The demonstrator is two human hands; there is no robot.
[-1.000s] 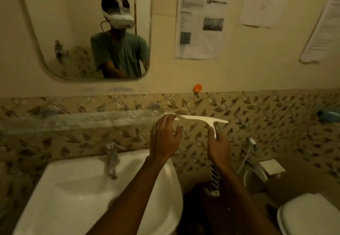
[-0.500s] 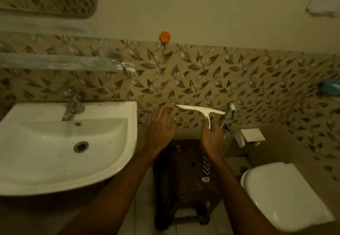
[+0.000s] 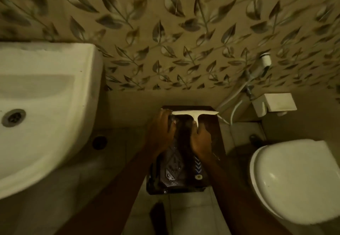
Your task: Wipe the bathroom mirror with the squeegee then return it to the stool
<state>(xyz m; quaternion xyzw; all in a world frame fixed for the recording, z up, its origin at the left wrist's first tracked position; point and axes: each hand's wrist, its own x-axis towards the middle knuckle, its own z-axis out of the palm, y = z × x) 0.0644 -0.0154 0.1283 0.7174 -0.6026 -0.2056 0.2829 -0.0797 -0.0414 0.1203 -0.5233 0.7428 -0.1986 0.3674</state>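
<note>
The white T-shaped squeegee (image 3: pixel 195 114) is low over the dark wooden stool (image 3: pixel 215 139), its blade across the stool's far end. My right hand (image 3: pixel 200 139) is closed around the squeegee's handle, whose blue-and-white patterned end sticks out behind the wrist. My left hand (image 3: pixel 161 133) rests beside it with fingers curled, fingertips touching the blade's left end. Whether the blade touches the stool top I cannot tell. The mirror is out of view.
A white washbasin (image 3: pixel 55 120) overhangs on the left. A closed white toilet (image 3: pixel 294 179) stands on the right, with a hand sprayer and hose (image 3: pixel 265 63) and a white holder (image 3: pixel 276 104) on the leaf-patterned wall behind. Tiled floor surrounds the stool.
My view dropped from the mirror to the stool. Both hands lowered the squeegee from wall height down onto the stool's far end.
</note>
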